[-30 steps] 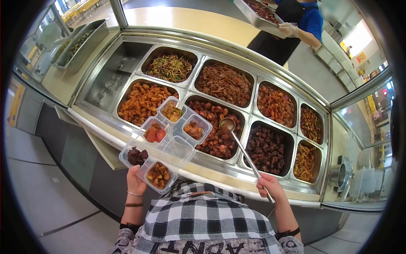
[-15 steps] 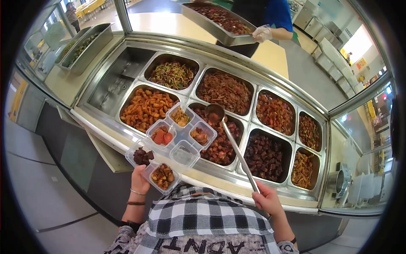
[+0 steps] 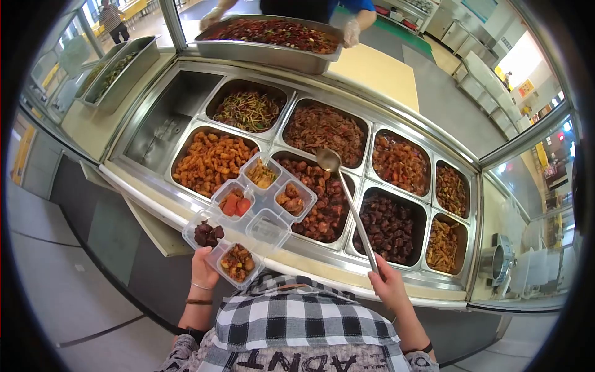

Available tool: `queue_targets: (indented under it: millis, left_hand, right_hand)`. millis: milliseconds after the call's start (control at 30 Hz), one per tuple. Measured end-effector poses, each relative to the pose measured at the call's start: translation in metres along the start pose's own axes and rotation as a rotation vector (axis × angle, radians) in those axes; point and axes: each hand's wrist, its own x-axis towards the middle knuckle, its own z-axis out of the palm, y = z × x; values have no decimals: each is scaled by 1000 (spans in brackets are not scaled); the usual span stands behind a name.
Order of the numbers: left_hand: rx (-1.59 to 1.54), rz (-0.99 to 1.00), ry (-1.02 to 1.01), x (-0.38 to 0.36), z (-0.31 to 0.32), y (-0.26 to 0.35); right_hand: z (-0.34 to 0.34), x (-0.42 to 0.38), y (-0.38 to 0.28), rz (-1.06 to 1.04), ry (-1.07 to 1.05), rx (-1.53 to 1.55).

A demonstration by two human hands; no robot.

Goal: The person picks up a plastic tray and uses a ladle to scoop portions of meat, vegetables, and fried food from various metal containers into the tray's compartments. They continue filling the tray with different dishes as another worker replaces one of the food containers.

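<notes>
My left hand [image 3: 204, 268] grips the near-left corner of a clear plastic compartment tray [image 3: 268, 229], held over the counter's front edge. Dark meat chunks, red tomato pieces, noodle-like food and brown chunks sit in separate cups; one cup on the right side holds no food. In my right hand [image 3: 390, 284] is the long handle of a metal ladle [image 3: 329, 160]. Its bowl hangs over the border between the pan of shredded meat [image 3: 327, 129] and the pan of reddish-brown chunks [image 3: 328, 229], and looks to have little or nothing in it.
Across the counter, a co-worker's gloved hands [image 3: 351, 32] hold a large steel pan of red chili food [image 3: 273, 37] at the far rim. More food pans, including dark meat chunks [image 3: 385, 226] and fried pieces [image 3: 211, 155], fill the steel counter. Glass panels [image 3: 527, 229] stand at the sides.
The ladle has moved slightly up and right, away from the tray, and its bowl no longer shows reddish food. The co-worker's pan has come left and lower, to the far rim.
</notes>
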Motion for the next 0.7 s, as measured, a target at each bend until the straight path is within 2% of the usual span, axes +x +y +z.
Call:
queue_targets:
  millis: [167, 233, 267, 333, 367, 433, 567, 700]
  left_hand:
    - [29, 1, -4, -3, -3, 1]
    - [43, 0, -4, -3, -5, 1]
    - [45, -2, -9, -2, -7, 1]
    - [48, -4, -16, -2, -10, 1]
    - [49, -12, -8, -3, -11, 1]
    - [52, -20, -1, -2, -13, 1]
    - [40, -31, -10, -4, -6, 0]
    - [66, -30, -15, -3, -10, 2]
  right_hand:
    - [3, 59, 27, -68, 80, -61]
    - [4, 91, 30, -247, 233, -118]
    - [3, 107, 32, -248, 236, -118]
    - [-4, 138, 30, -327, 274, -357]
    - [-6, 153, 26, -327, 276, -357]
    - [-8, 176, 15, -193, 266, -603]
    - [-2, 196, 11, -115, 199, -530]
    - [-8, 170, -1, -117, 142, -552]
